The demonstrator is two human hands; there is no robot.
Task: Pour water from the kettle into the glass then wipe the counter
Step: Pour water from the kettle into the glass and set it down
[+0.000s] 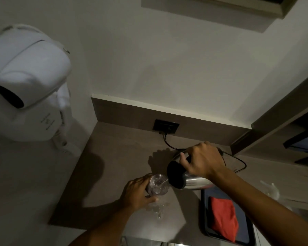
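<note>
My right hand (202, 161) grips the black handle of a steel kettle (194, 181), which is tilted to the left with its black lid end over a clear glass (158, 184). A thin stream of water runs from the kettle into the glass. My left hand (137, 193) wraps around the glass from the left and holds it on the brown counter (114, 157). Spilled water drops (158, 208) lie on the counter just in front of the glass. A folded red cloth (224, 218) lies on a dark tray (207, 228) at the right.
A black cord (238, 159) runs from a wall socket (166, 126) at the back to behind the kettle. A white wall-mounted dryer (25, 86) hangs at the left. Shelving (283, 125) stands at the right, and clear plastic wrap (272, 190) lies beside the tray.
</note>
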